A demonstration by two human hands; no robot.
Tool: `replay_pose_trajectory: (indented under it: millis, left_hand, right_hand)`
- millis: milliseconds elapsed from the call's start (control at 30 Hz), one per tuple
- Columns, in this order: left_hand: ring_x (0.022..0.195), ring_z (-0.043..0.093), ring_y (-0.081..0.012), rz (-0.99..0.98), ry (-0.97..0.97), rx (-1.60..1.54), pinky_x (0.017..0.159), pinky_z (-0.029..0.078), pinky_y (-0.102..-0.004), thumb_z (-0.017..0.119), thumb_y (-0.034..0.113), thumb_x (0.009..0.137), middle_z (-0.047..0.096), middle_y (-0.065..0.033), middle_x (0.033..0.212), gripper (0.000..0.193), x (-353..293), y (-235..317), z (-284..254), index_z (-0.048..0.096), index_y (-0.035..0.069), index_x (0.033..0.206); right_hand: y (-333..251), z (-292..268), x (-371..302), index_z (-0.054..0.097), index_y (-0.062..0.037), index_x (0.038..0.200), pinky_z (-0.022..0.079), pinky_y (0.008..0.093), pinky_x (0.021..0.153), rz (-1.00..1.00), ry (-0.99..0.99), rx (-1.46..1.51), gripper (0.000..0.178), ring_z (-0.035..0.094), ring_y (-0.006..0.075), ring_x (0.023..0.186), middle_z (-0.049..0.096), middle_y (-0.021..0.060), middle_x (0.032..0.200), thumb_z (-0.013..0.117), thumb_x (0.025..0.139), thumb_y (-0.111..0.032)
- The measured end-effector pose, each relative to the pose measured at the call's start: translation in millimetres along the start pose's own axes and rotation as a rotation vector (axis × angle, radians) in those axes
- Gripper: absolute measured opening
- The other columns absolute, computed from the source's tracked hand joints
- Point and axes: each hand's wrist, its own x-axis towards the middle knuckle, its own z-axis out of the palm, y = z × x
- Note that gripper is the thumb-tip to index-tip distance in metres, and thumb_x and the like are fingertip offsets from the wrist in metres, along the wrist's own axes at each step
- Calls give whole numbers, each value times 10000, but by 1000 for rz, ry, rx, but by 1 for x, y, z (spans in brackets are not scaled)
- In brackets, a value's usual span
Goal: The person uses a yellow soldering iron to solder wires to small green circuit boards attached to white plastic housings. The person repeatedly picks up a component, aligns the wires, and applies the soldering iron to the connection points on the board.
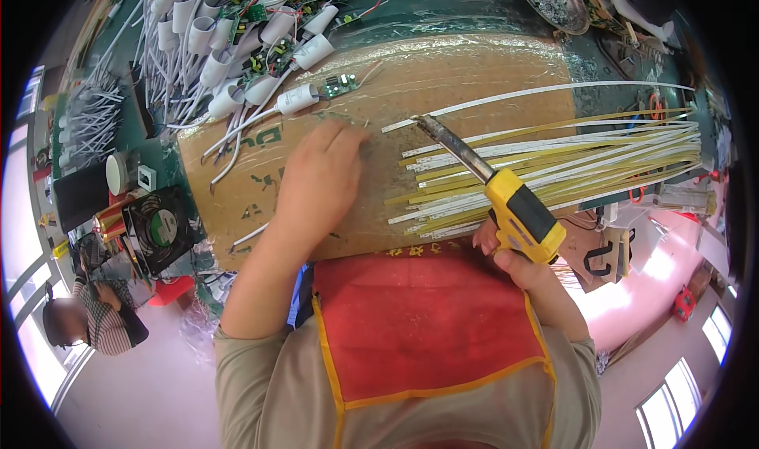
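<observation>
My right hand grips a yellow and black soldering gun. Its metal barrel slants up to the left, and the dark tip meets or overlaps a single white strip near that strip's left end. My left hand is closed over the cardboard, fingers curled together; whatever they pinch is hidden. Just beyond it lies a white lamp housing with a green circuit board and thin wires. To the right, below the single strip, several white and yellow strips are spread side by side.
A heap of white housings with cables and boards fills the far left. A small black fan stands at the left edge. A metal dish with silvery bits is at the far right. Another person is at lower left.
</observation>
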Motion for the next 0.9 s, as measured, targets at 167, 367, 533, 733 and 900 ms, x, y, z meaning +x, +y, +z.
replay_pose_trajectory:
  millis: [167, 367, 533, 733, 900]
  left_hand:
    - [871, 625, -330, -4, 23, 6, 761, 507, -405, 613, 42, 834, 646, -126, 922, 118, 1, 2, -1, 658, 54, 942]
    - [842, 631, -315, 36, 50, 56, 729, 512, -398, 628, 36, 818, 648, -111, 902, 94, 3, -1, -1, 668, 59, 900]
    - [829, 632, -311, 27, 63, 17, 721, 512, -396, 641, 32, 801, 649, -103, 890, 87, 4, 0, 2, 669, 60, 878]
    - [824, 631, -309, 64, 61, 17, 727, 509, -395, 641, 38, 802, 649, -103, 867, 67, 7, -1, 6, 670, 54, 860]
    - [830, 629, -304, 78, 43, 14, 736, 505, -392, 632, 33, 791, 649, -95, 871, 84, 9, -5, 6, 673, 57, 861]
  right_hand:
    - [-8, 6, 15, 509, -72, 1031, 460, 370, 786, 46, 53, -98, 414, 516, 140, 776, 497, 27, 844, 733, 833, -359]
    - [-10, 10, 20, 513, -63, 1050, 465, 340, 733, 74, 72, -49, 422, 511, 134, 753, 494, 25, 817, 731, 830, -350]
    - [-11, 11, 8, 504, -54, 967, 419, 284, 633, 134, 57, -204, 348, 478, 126, 692, 472, 16, 748, 702, 839, -311]
    - [-5, 16, 5, 488, -68, 840, 366, 265, 582, 139, 96, -272, 328, 444, 112, 658, 464, 6, 718, 700, 847, -317]
    - [-7, 15, 7, 544, -39, 939, 405, 258, 596, 152, 125, -347, 247, 488, 111, 668, 525, 13, 754, 692, 843, -211]
